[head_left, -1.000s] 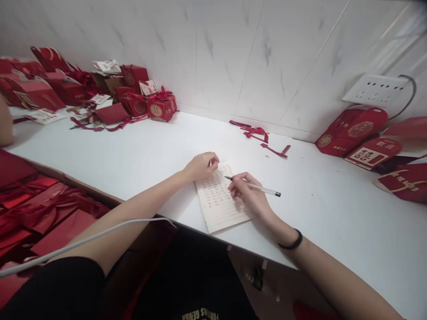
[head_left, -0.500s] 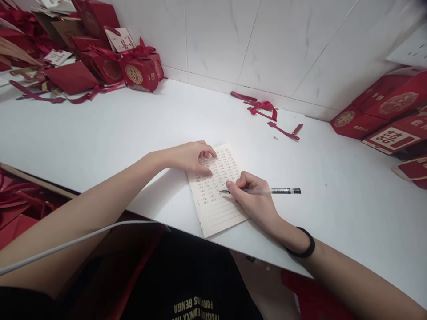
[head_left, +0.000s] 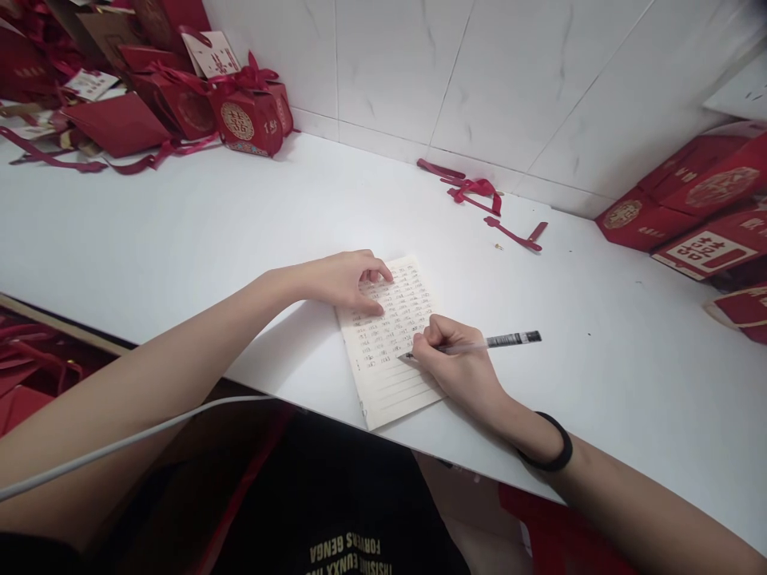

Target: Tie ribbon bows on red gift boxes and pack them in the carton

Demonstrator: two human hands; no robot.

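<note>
A lined sheet or pad of paper (head_left: pixel 395 391) lies at a slant near the table's front edge, with rows of small handwriting over its upper part and bare lines below. My right hand (head_left: pixel 459 359) grips a black-and-clear pen (head_left: pixel 512 339), its tip at the lowest written row. On the paper's upper left rests my left hand (head_left: pixel 353 279), thumb and fingers apart and curved, holding nothing. A black band circles my right wrist.
Red gift boxes (head_left: pixel 248 120) with ribbons crowd the far left of the white table (head_left: pixel 180 224). More red boxes (head_left: pixel 677 192) stand at the right. Loose red straps (head_left: pixel 473 190) lie by the tiled wall. A white cable (head_left: pixel 149 431) crosses below my left forearm.
The pen tip has shifted slightly down and right on the paper, and the pen tilts more. My left hand keeps its place on the sheet. The view has moved a little.
</note>
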